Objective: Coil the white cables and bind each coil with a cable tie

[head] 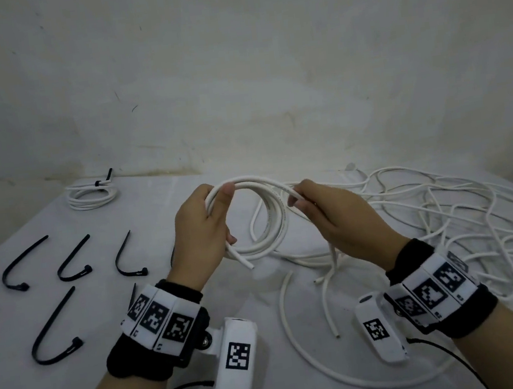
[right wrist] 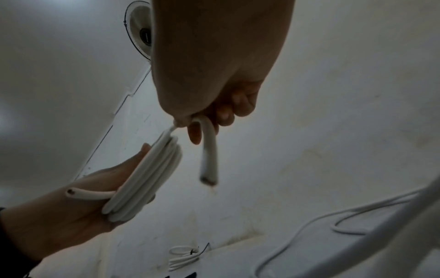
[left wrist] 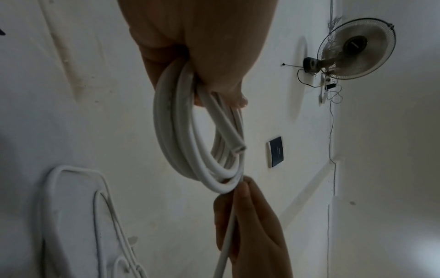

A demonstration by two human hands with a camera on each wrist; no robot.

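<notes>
White round-sheathed cable point(head: 264, 216), wound into several loops, hangs above the white table point(head: 107, 309); left hand point(head: 203, 230) grips the stacked loops, thumb pressed on top. Right hand point(head: 332, 217) pinches the cable's free end just beside the coil, remaining fingers curled below it.

Both forearms are bare up to the wrists. Each wrist wears a black fabric cuff point(head: 130, 358) wrapped by a white band point(head: 157, 319) printed with black square fiducial markers. A white-wrapped camera point(head: 235, 361) with its own marker sits on a bracket with a visible screw at the left wrist; a like camera point(head: 380, 329) hangs at the right. A thin black cable point(head: 188, 387) trails from each unit.
</notes>
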